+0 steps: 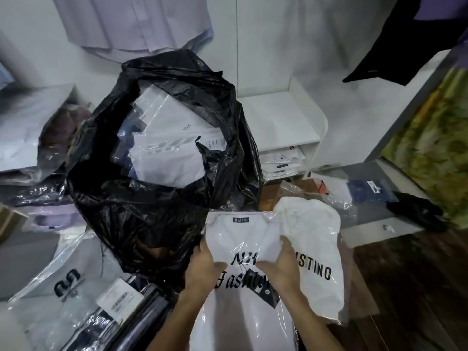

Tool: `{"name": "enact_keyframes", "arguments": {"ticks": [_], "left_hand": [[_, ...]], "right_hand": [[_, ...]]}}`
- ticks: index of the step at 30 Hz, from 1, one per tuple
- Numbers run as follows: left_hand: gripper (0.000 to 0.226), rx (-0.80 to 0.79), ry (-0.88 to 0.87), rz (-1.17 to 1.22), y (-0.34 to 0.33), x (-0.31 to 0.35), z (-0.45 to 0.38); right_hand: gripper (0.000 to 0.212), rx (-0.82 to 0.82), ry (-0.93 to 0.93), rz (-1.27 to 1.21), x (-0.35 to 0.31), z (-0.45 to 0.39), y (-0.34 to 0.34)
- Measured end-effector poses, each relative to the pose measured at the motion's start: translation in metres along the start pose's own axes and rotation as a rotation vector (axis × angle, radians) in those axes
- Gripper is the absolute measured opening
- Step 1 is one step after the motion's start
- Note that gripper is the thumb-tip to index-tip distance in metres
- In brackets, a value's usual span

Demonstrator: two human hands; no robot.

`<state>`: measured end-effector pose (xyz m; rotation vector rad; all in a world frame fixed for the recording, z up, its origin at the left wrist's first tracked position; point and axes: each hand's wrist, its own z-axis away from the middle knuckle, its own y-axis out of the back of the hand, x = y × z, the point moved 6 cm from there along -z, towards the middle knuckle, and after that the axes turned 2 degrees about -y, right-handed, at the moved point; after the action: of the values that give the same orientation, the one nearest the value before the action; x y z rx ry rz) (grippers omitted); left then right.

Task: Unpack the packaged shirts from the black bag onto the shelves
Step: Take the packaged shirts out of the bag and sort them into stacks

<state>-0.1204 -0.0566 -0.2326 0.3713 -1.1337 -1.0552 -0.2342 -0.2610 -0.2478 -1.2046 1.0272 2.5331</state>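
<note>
A big black bag (141,211) stands open at the centre, with several white packaged shirts (172,153) inside. In front of it, both hands grip a white packaged shirt (243,239) printed with black lettering. My left hand (202,267) holds its left edge and my right hand (283,267) holds its middle. A second white packaged shirt (314,249), crumpled in its wrapper, lies under and to the right of it. A white shelf unit (286,117) stands behind, holding folded packaged shirts (281,163) on its lower shelf.
More packaged garments (68,282) lie piled at the lower left. Shirts hang on the wall above (136,24). A blue packaged item (372,191) and a black glove-like cloth (417,211) lie on the floor at right. A dark garment (395,46) hangs at the upper right.
</note>
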Motion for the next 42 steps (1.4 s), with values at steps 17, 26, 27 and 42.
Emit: {"name": "enact_keyframes", "arguments": {"ticks": [17,26,27,42], "left_hand": [[0.028,0.286,-0.379,0.222,0.170,0.103,-0.014],[0.080,0.445,-0.050,0.173,0.253,0.054,-0.093],[0.080,0.442,-0.040,0.162,0.252,0.051,-0.097],[0.029,0.530,-0.199,-0.340,0.264,0.061,-0.090]], "right_hand": [[0.057,-0.170,0.628,0.009,-0.218,-0.008,-0.023],[0.061,-0.263,0.774,0.019,-0.310,-0.011,-0.055],[0.062,-0.275,0.766,0.021,-0.311,-0.011,-0.059],[0.052,-0.389,0.543,-0.039,-0.312,-0.016,-0.097]]}}
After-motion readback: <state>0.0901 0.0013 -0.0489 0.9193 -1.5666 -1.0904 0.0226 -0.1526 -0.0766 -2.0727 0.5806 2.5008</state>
